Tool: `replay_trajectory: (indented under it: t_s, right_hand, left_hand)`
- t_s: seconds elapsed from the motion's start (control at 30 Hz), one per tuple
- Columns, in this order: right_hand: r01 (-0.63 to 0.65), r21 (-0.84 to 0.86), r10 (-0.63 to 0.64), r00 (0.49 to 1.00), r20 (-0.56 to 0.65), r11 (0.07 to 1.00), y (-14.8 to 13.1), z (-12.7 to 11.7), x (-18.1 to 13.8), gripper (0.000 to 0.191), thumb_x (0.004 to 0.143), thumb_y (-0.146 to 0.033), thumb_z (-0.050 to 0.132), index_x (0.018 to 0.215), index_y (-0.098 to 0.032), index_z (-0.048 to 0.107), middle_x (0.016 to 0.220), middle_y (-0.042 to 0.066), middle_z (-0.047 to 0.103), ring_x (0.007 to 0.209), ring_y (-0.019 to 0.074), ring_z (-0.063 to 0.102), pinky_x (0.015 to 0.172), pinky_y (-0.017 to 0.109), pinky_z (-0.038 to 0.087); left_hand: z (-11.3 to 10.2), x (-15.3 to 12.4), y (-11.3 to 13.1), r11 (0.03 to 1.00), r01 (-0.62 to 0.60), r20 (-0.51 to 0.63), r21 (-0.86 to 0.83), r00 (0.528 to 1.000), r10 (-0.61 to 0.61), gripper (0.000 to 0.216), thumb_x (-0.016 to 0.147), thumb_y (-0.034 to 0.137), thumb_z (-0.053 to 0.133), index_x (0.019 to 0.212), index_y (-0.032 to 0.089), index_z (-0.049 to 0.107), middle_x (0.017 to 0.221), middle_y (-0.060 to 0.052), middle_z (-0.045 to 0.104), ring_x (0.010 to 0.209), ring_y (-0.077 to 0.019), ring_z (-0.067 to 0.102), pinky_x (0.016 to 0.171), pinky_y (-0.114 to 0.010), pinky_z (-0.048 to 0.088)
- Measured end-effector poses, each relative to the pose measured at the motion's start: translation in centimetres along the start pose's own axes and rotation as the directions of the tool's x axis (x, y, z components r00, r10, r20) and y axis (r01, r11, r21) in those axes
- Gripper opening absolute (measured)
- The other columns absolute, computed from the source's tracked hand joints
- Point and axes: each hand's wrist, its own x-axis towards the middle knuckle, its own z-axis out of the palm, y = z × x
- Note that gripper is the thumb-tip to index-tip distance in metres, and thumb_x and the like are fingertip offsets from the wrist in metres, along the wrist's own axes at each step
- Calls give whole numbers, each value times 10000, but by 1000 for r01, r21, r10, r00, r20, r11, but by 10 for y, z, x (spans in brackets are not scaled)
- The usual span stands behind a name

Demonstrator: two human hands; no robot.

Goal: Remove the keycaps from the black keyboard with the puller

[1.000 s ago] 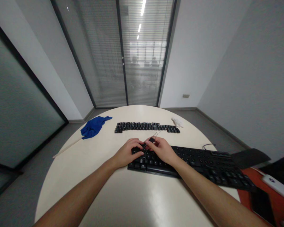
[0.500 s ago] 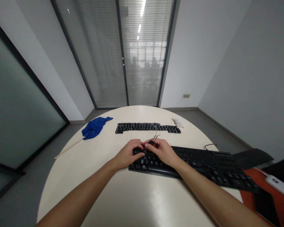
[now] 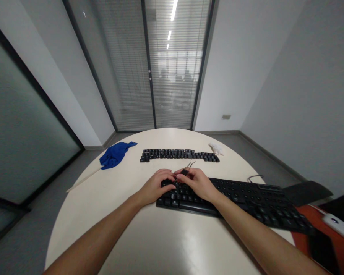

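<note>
A black keyboard (image 3: 246, 200) lies across the round cream table (image 3: 149, 236). My left hand (image 3: 156, 187) rests on its left end, fingers curled down onto the keys. My right hand (image 3: 197, 183) is beside it, fingers closed on a thin wire key puller (image 3: 187, 168) whose metal loops stick out beyond the fingertips. The two hands meet fingertip to fingertip over the keyboard's top-left keys. A row of loose black keycaps (image 3: 179, 154) lies farther back on the table.
A blue cloth on a pale stick (image 3: 114, 154) lies at the back left. A white crumpled tissue (image 3: 215, 148) sits at the back right. At the right are a black pad (image 3: 306, 191), an orange mat (image 3: 341, 252), a phone (image 3: 322, 252) and a white device (image 3: 339, 226).
Both hands stayed over the keyboard's left end. The right hand dipped the puller toward the keys, then raised it slightly. The view shifted a little.
</note>
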Motion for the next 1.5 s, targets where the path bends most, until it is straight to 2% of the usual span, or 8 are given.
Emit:
replay_trajectory:
  t_s: [0.23,0.43,0.6,0.97,1.13,1.3,1.5]
  right_hand:
    - [-41,-22,41,999,-24,999,4,2,1,391,855,-482,650,1069,-168,743,837,43,748,707,180,638,677,290,505]
    - [-64,71,66,998,-19,995,7,3,1,376,861,-469,645,1036,-148,735,864,60,749,775,191,666,729,294,535]
    - [-60,41,61,998,-24,997,6,2,0,356,864,-468,640,1009,-157,734,895,63,755,776,195,675,742,304,536]
    - [-94,127,99,994,-37,987,2,3,0,399,858,-500,639,1032,-146,694,824,55,734,769,187,686,736,299,550]
    - [-98,34,100,992,-73,995,3,3,-1,399,884,-540,587,935,-156,683,750,49,713,713,187,676,652,284,532]
    - [-140,64,141,990,-7,988,2,1,0,411,874,-563,589,919,-159,650,806,63,729,740,183,684,646,274,524]
    - [-134,139,134,991,11,981,-3,-1,0,446,856,-560,608,1028,-148,630,827,62,723,792,182,684,699,291,528]
  left_hand:
    - [1,0,2,997,20,3,-71,1000,-20,164,848,253,693,1005,211,675,1157,-81,664,1152,-232,577,1055,-413,405]
    - [0,0,3,989,120,10,-91,993,-120,199,842,228,686,1040,211,677,1214,-91,628,1192,-243,552,1092,-425,366]
    - [0,1,5,988,105,-13,-111,994,-107,224,831,207,694,1052,191,665,1124,-88,662,1091,-232,600,1022,-405,437]
    - [-3,4,14,995,-5,-23,95,1000,8,164,844,224,698,997,209,641,1022,-48,684,1012,-219,605,950,-384,450]
    - [-4,4,18,985,-48,-15,165,999,51,129,866,255,680,983,215,644,995,-36,701,996,-216,606,998,-413,410]
    - [-5,4,16,974,-69,-18,217,997,75,146,874,322,676,981,224,654,977,-30,720,952,-214,626,1068,-469,348]
    - [-9,4,17,937,-137,-1,323,989,145,165,913,346,625,1020,235,685,973,-32,724,926,-214,621,959,-421,418]
